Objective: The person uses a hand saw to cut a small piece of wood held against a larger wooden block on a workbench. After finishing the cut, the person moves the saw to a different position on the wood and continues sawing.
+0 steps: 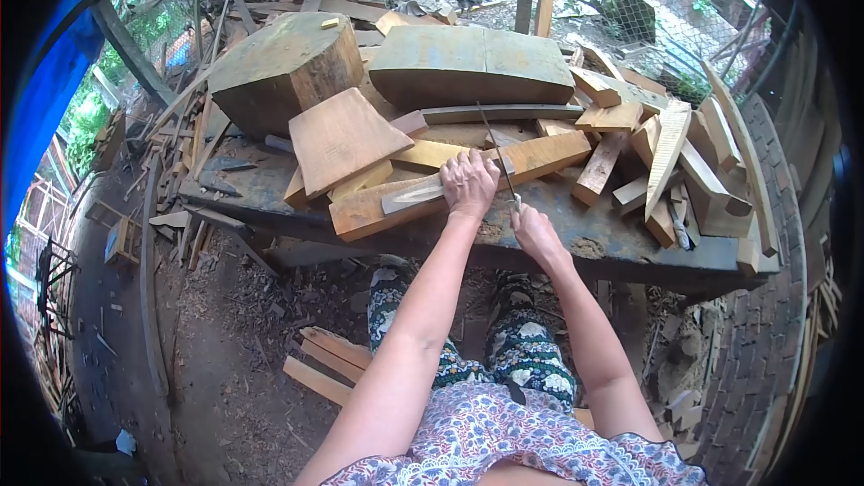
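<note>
My left hand (471, 183) presses down with its fingers curled over a narrow wooden strip (409, 198). The strip lies along the top of a thick wooden beam (549, 155), which rests at a slant on the workbench. In my right hand (537, 232) is the pale handle of a handsaw (500, 158), its thin blade seen nearly edge-on. The blade points away from me and crosses the strip and beam just right of my left hand. The strip's short end shows beyond the blade. My fingers hide part of the strip.
The dark workbench (558, 220) carries a trapezoid board (346, 139), a large wood block (288, 63) and a long block (468, 58) at the back. Several offcuts (668, 157) pile up at the right. Boards (328, 364) lie on the ground by my legs.
</note>
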`<act>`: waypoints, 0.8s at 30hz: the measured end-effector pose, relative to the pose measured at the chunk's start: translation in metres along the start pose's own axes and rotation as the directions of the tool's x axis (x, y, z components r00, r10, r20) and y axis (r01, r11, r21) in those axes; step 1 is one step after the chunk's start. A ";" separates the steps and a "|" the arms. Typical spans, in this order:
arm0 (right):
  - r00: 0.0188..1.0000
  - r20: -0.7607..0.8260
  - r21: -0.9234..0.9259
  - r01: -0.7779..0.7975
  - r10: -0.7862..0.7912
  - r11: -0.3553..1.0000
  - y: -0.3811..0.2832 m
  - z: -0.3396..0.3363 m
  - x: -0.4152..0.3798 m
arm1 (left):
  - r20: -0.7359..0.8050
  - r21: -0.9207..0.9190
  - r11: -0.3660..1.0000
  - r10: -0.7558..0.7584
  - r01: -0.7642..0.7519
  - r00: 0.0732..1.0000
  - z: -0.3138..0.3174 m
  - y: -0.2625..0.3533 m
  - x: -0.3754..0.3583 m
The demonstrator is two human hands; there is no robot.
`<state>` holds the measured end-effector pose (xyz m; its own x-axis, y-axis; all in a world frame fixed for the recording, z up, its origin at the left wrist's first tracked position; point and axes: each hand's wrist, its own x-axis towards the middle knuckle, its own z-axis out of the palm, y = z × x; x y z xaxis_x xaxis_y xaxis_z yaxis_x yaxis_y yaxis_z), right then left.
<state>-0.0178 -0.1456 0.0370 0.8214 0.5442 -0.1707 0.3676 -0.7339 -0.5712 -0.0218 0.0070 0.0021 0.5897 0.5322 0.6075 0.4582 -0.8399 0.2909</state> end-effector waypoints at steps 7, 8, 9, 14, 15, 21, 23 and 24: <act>0.999 0.002 -0.009 0.053 -0.053 0.999 0.002 0.005 0.037 | -0.017 -0.014 1.000 -0.001 0.001 1.000 -0.001 -0.001 -0.001; 0.998 0.004 -0.009 0.056 -0.056 0.998 0.003 0.006 0.038 | -0.013 -0.015 1.000 -0.003 0.002 1.000 -0.001 -0.001 -0.001; 0.997 -0.007 0.002 0.071 -0.071 0.997 0.005 0.007 0.035 | -0.008 -0.019 1.000 -0.003 0.003 1.000 -0.001 0.001 -0.001; 0.998 -0.041 0.038 0.057 -0.055 0.998 0.010 0.012 0.021 | -0.012 -0.021 1.000 0.002 -0.002 1.000 0.001 0.001 -0.003; 0.997 -0.051 0.035 0.068 -0.066 0.997 0.010 0.012 0.023 | -0.016 -0.015 1.000 0.007 -0.007 1.000 0.001 0.000 -0.002; 0.996 -0.032 0.077 0.083 -0.081 0.994 0.009 0.007 0.021 | -0.050 -0.005 1.000 0.013 -0.013 0.999 0.004 0.000 -0.002; 0.996 -0.026 0.092 0.088 -0.086 0.992 0.008 0.009 0.021 | -0.059 0.000 1.000 0.016 -0.016 0.998 0.004 -0.001 -0.002; 0.996 -0.040 0.094 0.082 -0.079 0.992 0.008 0.011 0.020 | -0.063 0.001 1.000 0.024 -0.024 0.998 0.004 -0.001 -0.002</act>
<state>-0.0030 -0.1358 0.0203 0.8068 0.5835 -0.0927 0.3913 -0.6452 -0.6562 -0.0205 0.0072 -0.0025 0.5576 0.5045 0.6592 0.4448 -0.8521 0.2759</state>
